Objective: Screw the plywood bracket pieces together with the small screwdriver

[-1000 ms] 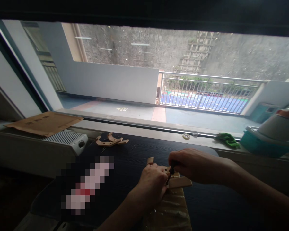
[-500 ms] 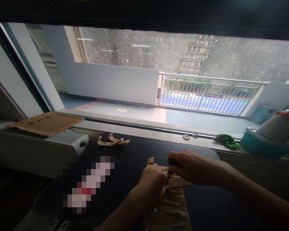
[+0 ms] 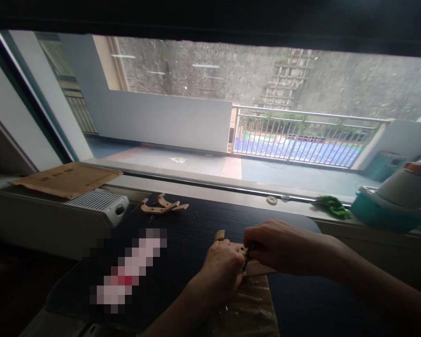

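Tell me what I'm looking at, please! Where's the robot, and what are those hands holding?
There's no robot here, just a person using two bare hands. The camera sits on the person's head, looking forward and down, so you see almost what they see.

The left hand is closed over pale wooden parts, by a shiny, brownish block. The right hand holds a thin, dark tool, pointing down at the wood. It might be a screwdriver, but the fingers hide much of it.

On the dark table lie more curved wooden pieces. The pink-and-red squares are a blurred patch, so I can't tell what's there. Behind is a big window.
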The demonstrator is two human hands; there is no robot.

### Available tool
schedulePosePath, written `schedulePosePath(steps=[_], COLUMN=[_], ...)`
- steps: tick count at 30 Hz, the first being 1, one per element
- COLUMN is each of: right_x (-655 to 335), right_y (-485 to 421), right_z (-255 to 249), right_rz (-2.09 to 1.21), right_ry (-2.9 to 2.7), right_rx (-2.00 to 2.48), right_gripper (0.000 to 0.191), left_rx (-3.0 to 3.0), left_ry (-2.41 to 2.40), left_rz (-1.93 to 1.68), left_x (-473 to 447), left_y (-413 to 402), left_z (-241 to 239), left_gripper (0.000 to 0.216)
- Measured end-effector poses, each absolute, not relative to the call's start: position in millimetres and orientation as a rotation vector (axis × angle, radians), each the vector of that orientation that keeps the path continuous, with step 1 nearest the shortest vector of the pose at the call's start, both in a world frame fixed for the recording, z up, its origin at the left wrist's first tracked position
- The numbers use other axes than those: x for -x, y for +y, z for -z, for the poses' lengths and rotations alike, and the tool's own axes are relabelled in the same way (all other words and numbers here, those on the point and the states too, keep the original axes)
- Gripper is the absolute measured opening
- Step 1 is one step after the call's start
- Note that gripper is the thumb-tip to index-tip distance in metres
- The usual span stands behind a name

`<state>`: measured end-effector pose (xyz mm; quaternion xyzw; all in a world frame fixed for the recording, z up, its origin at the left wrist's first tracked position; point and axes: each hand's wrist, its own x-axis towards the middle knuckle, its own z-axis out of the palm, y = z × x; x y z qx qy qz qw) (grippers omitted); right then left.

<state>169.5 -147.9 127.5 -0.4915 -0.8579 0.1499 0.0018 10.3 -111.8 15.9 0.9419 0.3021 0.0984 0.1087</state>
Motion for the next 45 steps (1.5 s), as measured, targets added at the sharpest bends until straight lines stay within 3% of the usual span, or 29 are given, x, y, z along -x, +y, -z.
schedulePosePath(steps=[12,22,31,45], right_x=[-167.8,-176.1,-172.6,-177.9], right_y=[-148.1,-146.4,-146.3,-149.8], right_z=[-130.0,-119.4,-122.5,-116.9], right_rz=[-0.366,-0.536,-0.392,-0.476], right_ry=[-2.682,-2.628,-2.641,-2.651], right_rx=[1.645,1.555,1.604,1.577], right_gripper=[0.012,0.014,0.017,0.015], left_rx=[-2.733,-2.721,-2.733,-2.712], left_ry=[0.882,0.867,0.882,0.888], left_rz=[-0.280,-0.229,-0.235,-0.232], left_x=[-8.8,-9.2,-9.1,-10.1], left_y=[-113.6,-112.1,-112.6,-114.2], left_z=[-21.7,-24.1,-22.7,-25.8], left_gripper=[0.005,0.006,0.009,0.006])
